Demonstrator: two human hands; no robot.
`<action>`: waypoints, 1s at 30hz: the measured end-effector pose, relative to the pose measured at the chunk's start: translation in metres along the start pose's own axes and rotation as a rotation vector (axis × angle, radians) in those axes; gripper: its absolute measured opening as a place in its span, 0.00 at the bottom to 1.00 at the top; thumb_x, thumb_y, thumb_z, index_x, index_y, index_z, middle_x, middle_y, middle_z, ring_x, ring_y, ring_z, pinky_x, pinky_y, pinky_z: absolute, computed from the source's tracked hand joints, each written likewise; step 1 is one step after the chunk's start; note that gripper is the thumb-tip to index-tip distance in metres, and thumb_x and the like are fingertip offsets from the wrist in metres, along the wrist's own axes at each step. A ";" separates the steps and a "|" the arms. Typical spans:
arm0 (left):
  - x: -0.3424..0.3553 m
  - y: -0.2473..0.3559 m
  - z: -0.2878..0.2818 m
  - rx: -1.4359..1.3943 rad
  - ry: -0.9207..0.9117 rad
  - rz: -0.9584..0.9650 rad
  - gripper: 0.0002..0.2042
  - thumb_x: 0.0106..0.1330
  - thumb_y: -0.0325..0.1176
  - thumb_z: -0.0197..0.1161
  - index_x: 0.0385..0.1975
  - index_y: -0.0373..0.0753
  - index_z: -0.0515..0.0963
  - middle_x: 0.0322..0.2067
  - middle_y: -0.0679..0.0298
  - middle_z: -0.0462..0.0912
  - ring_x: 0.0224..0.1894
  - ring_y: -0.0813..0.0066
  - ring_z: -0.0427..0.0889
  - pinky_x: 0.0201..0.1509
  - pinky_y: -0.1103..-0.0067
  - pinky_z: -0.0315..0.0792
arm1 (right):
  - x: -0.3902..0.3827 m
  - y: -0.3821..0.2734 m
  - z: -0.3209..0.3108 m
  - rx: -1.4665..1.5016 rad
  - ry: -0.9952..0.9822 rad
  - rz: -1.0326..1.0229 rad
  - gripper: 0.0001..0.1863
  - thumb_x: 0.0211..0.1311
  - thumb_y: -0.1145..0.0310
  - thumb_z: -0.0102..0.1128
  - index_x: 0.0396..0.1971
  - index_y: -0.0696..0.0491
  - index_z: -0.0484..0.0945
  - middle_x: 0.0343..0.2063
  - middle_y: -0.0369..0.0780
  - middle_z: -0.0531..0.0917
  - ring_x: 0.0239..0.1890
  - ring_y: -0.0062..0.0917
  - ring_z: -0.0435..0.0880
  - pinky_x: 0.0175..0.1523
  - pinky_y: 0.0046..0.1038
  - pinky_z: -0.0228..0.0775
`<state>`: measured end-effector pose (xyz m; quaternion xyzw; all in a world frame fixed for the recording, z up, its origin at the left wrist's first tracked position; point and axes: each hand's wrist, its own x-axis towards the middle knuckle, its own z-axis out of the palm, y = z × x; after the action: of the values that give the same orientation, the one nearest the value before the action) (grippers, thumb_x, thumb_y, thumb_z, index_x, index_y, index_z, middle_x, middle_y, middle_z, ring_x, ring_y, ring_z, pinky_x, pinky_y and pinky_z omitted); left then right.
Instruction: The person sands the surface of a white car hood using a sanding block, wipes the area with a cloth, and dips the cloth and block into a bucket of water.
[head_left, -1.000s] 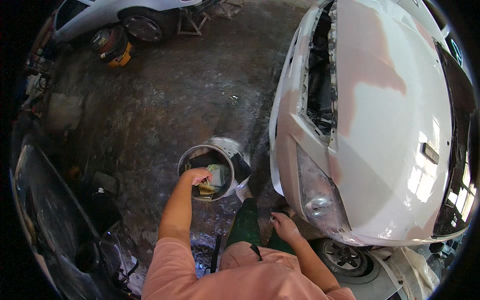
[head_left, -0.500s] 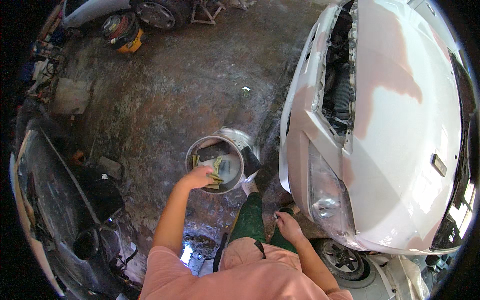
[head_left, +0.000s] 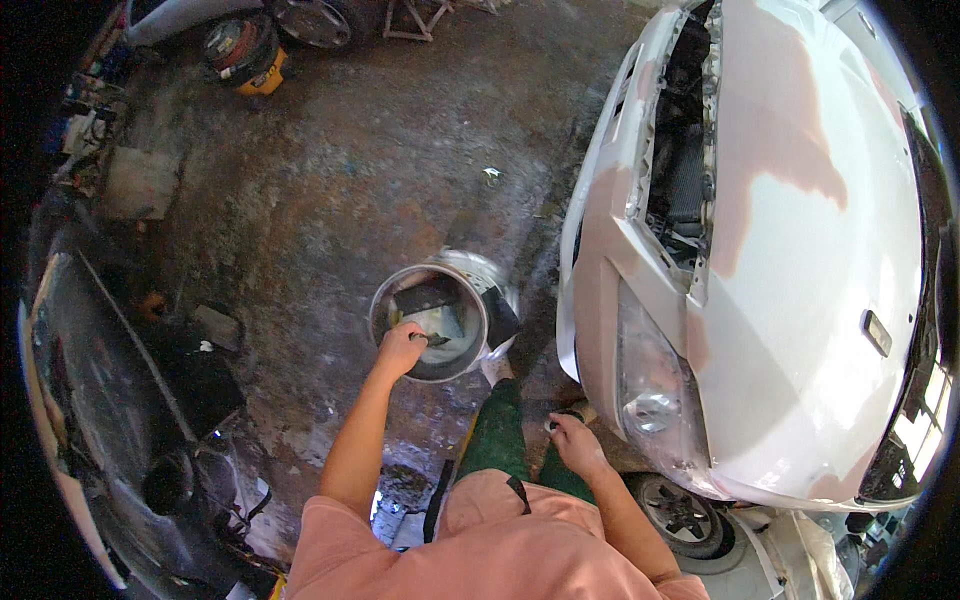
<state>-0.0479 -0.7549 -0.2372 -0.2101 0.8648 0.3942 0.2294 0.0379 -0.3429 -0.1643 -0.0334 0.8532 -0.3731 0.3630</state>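
A round grey-white bucket (head_left: 376, 318) stands on the floor in front of me, with milky liquid (head_left: 462, 352) in it. A dark rectangular piece (head_left: 424, 297) rests at its far inner side. My left hand (head_left: 401, 349) reaches over the left part of the rim. Its fingers are closed on a small dark flat piece (head_left: 437, 340) inside the bucket; I cannot tell its kind. My right hand (head_left: 578, 446) hangs by my right leg, fingers curled. A small pale bit (head_left: 551, 426) shows at its fingertips, too small to name.
On the right stands a white car (head_left: 780, 330) with pinkish-brown patches and an open gap at its front. A dark car part (head_left: 110, 380) lies at left. Farther off are a black-and-yellow tub (head_left: 258, 75) and a wheel (head_left: 315, 22).
The greenish strips seen at the bucket's edge and beneath my left hand no longer show. My left hand has shifted slightly up and left. My right hand is nearly still.
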 end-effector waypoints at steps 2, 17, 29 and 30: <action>-0.010 -0.004 -0.013 -0.100 0.040 -0.054 0.15 0.61 0.36 0.67 0.42 0.32 0.83 0.42 0.45 0.86 0.48 0.44 0.84 0.54 0.62 0.76 | 0.002 -0.001 0.000 0.004 -0.019 -0.007 0.20 0.71 0.71 0.57 0.60 0.58 0.78 0.55 0.53 0.82 0.57 0.48 0.82 0.63 0.39 0.73; -0.006 0.018 0.030 0.090 0.178 -0.166 0.28 0.65 0.48 0.70 0.55 0.30 0.78 0.63 0.42 0.75 0.67 0.43 0.71 0.72 0.59 0.66 | -0.001 -0.002 0.003 0.043 -0.011 0.038 0.22 0.70 0.71 0.56 0.62 0.59 0.76 0.58 0.54 0.81 0.61 0.48 0.79 0.68 0.40 0.71; 0.020 -0.009 0.061 0.114 0.234 -0.169 0.21 0.75 0.43 0.52 0.50 0.31 0.83 0.48 0.39 0.84 0.53 0.34 0.80 0.60 0.53 0.71 | -0.049 0.012 0.022 0.092 0.140 -0.036 0.23 0.71 0.67 0.57 0.63 0.58 0.75 0.59 0.54 0.80 0.64 0.47 0.77 0.70 0.41 0.68; 0.011 -0.037 0.038 0.169 0.265 -0.183 0.20 0.74 0.42 0.56 0.53 0.31 0.82 0.48 0.41 0.85 0.54 0.37 0.81 0.60 0.56 0.72 | -0.053 0.002 0.017 0.136 0.111 -0.104 0.24 0.71 0.66 0.57 0.63 0.59 0.75 0.60 0.54 0.79 0.64 0.47 0.77 0.71 0.41 0.67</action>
<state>-0.0282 -0.7491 -0.2875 -0.3178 0.8948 0.2667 0.1652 0.0878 -0.3341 -0.1424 -0.0322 0.8418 -0.4496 0.2969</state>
